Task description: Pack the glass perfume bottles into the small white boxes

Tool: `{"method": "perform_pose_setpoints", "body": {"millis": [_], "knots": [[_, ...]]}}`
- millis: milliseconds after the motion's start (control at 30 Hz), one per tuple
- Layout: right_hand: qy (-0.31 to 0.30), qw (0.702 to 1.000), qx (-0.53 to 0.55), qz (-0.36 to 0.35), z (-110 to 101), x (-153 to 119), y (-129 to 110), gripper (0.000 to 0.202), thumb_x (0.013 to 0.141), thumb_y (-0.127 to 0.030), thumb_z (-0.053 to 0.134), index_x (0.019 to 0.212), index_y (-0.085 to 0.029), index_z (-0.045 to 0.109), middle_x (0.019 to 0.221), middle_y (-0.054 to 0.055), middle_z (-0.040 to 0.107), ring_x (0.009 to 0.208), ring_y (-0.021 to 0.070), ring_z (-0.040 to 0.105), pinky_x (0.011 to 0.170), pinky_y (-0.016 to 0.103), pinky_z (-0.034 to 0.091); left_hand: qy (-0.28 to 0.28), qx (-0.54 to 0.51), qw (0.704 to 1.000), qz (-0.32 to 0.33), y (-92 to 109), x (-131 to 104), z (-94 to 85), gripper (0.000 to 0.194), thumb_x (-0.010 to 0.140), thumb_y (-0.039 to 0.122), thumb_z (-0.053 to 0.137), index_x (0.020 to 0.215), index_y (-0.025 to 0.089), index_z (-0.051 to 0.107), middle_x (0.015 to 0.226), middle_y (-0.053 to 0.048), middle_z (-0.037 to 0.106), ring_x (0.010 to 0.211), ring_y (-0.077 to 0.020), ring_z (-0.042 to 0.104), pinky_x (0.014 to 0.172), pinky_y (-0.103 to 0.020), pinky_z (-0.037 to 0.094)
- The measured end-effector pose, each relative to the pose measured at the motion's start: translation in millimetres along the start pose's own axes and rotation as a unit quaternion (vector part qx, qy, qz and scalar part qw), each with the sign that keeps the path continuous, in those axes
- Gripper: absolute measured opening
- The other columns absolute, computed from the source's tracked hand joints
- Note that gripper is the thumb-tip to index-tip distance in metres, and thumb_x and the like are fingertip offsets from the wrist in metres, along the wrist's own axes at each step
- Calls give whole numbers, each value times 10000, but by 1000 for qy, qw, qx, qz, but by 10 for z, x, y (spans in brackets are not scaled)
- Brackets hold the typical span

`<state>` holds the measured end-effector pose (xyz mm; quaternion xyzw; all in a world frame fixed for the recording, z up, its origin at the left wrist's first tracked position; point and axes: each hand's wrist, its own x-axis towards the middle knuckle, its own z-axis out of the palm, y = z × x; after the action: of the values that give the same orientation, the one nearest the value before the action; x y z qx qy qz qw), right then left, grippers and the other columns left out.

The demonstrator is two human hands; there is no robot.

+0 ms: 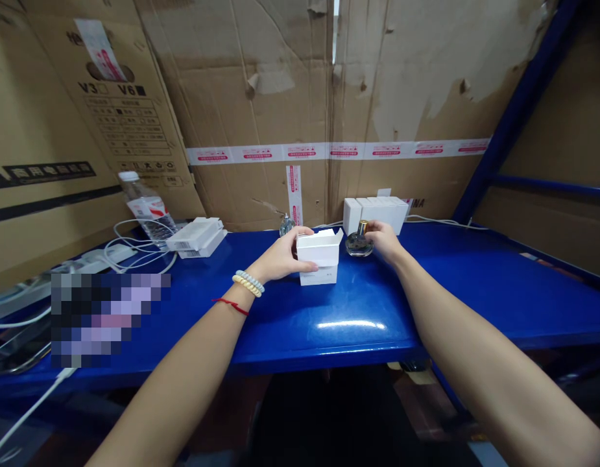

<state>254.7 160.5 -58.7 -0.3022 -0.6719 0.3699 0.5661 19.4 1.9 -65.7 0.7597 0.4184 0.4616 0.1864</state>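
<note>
My left hand [287, 254] grips a small white box [319, 263] by its left side, thumb across the front, with the box's top flap standing up. To the right of it, my right hand [383, 240] has its fingers closed on a glass perfume bottle [359, 244] with a gold neck, which is upright at the blue tabletop. Another glass perfume bottle [287, 225] stands behind my left hand, its lower part hidden.
White boxes [382, 214] stand against the cardboard at the back. Left lie more white boxes [197, 237], a water bottle [146, 209], a power strip [93, 261] and looping white cables. Blue shelf posts [518, 97] rise at right.
</note>
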Motion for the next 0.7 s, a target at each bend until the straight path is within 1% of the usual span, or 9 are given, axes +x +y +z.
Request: {"method": "perform_pose_setpoints", "body": {"millis": [100, 200, 367, 467, 600, 700], "knots": [[10, 1000, -17, -2, 3, 7, 3, 310, 419, -181, 472, 714, -146, 561, 658, 9, 553, 634, 132, 473, 610, 271, 400, -25, -35, 999, -11, 16, 4, -7, 744, 562, 342, 836, 1166, 179, 434, 997, -34, 544, 902, -171, 541, 764, -280, 454], [14, 1000, -20, 3, 10, 8, 7, 333, 418, -174, 467, 734, -143, 569, 682, 18, 571, 658, 144, 497, 623, 274, 410, -25, -82, 996, -26, 21, 18, -3, 724, 556, 360, 821, 1147, 165, 452, 982, -31, 536, 897, -162, 525, 776, -272, 430], [6, 999, -39, 16, 27, -7, -10, 346, 422, -159, 472, 751, -136, 578, 725, 26, 600, 702, 156, 531, 657, 274, 431, 14, -145, 988, -46, -25, 70, 16, 611, 617, 470, 746, 1076, 142, 512, 960, -44, 563, 852, -153, 520, 744, -267, 392], [6, 997, -72, 13, 26, -3, -6, 305, 438, -164, 484, 730, -142, 569, 713, 15, 590, 700, 152, 524, 665, 275, 428, 43, -170, 982, -69, -42, 98, 30, 589, 611, 483, 740, 1043, 128, 553, 902, -38, 580, 798, -141, 511, 705, -260, 370], [-9, 996, -86, 13, 19, 5, 9, 251, 448, -157, 508, 696, -146, 545, 665, 5, 556, 652, 143, 497, 640, 284, 408, 89, -171, 977, -86, -12, 111, 52, 517, 640, 494, 717, 973, 115, 604, 831, -27, 584, 730, -120, 497, 655, -247, 343], [-10, 997, -79, 9, 21, -1, -4, 232, 447, -146, 516, 678, -145, 542, 644, 3, 549, 642, 140, 488, 630, 281, 396, 100, -157, 979, -83, 16, 108, 65, 483, 647, 480, 708, 958, 120, 620, 829, -28, 595, 718, -121, 500, 641, -247, 342]]}}
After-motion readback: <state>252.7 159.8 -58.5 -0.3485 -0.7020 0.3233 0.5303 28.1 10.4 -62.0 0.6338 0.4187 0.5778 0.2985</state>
